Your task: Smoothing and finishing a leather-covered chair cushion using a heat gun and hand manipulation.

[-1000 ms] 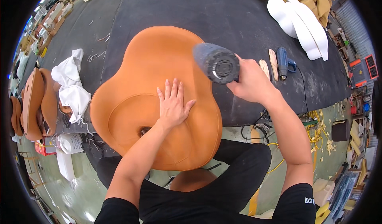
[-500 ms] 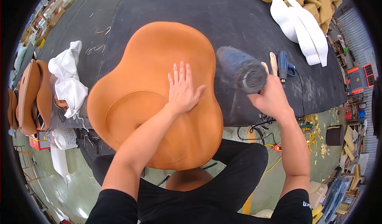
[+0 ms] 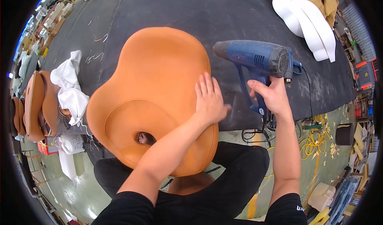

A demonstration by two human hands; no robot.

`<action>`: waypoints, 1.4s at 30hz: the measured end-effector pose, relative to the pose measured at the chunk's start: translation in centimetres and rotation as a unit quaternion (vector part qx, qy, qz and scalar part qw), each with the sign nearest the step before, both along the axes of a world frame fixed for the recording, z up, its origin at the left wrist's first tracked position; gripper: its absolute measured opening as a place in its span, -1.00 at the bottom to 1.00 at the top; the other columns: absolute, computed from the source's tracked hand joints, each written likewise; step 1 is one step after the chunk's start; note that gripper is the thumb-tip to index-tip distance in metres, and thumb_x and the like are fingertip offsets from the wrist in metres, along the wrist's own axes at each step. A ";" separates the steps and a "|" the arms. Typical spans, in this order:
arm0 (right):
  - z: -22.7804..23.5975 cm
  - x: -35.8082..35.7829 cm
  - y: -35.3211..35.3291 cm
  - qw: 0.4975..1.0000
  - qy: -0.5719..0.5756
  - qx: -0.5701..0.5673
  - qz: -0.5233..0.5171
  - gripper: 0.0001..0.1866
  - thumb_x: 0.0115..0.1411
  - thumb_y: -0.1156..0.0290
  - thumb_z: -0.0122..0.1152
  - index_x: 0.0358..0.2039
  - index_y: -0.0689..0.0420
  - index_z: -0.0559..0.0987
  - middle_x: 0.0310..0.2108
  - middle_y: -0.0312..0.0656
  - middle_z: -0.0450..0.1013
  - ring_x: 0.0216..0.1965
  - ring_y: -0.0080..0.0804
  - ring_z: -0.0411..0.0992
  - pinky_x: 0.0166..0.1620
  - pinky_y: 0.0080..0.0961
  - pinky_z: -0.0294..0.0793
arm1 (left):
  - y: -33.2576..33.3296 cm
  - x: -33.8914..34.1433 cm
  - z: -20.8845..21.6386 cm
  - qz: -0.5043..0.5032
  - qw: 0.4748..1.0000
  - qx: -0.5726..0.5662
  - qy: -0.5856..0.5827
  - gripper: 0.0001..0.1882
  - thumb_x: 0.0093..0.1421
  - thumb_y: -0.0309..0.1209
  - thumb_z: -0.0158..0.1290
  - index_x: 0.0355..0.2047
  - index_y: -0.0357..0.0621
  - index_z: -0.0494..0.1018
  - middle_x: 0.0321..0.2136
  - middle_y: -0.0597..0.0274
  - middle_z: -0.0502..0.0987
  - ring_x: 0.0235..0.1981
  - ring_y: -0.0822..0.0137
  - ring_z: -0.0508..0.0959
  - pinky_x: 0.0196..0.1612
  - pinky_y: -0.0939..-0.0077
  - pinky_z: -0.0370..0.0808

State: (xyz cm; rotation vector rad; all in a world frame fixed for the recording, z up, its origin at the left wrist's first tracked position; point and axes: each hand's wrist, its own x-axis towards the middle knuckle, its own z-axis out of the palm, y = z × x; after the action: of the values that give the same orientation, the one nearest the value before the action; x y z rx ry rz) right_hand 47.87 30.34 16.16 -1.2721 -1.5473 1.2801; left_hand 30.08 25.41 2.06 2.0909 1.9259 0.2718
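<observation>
A tan leather-covered seat (image 3: 159,61) with stitched seams and an oval hole lies on the dark table in front of me, its near end over my lap. My left hand (image 3: 210,101) rests on its right side, fingers spread, the fingertips toward the right edge. To the right, my right hand (image 3: 275,97) grips a blue heat gun (image 3: 255,53) by its handle. The heat gun is held above the table, its nozzle pointing left toward the seat's upper right edge. A second blue tool (image 3: 297,67) shows partly behind it on the table.
White cloth (image 3: 72,93) and stacked tan leather pieces (image 3: 35,105) lie at the left. White curved panels (image 3: 305,21) and yellow foam pieces (image 3: 325,1) are at the far right. Cables (image 3: 315,137) trail on the floor beside the dark table (image 3: 159,5).
My left hand has slid right across the seat toward its edge, uncovering the oval hole. The heat gun has turned from pointing away to pointing left at the seat.
</observation>
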 end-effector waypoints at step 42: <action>-0.2 -1.4 -4.3 0.977 -0.177 0.031 0.113 -0.50 0.05 0.34 0.42 -0.03 0.39 0.65 -0.43 -0.03 0.63 -0.54 -0.37 0.58 -0.32 -0.33 0.58 | -20.0 -9.1 -4.4 -0.069 0.986 0.076 -0.132 -0.01 0.34 0.17 0.10 0.58 -0.12 0.07 0.60 -0.23 -0.06 0.60 -0.29 -0.05 0.53 -0.37 -0.04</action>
State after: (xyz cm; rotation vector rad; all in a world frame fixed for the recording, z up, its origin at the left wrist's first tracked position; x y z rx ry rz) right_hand 46.44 26.07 15.95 -1.3677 -2.0163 1.1751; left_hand 20.94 5.41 -2.38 2.1445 1.6455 0.6474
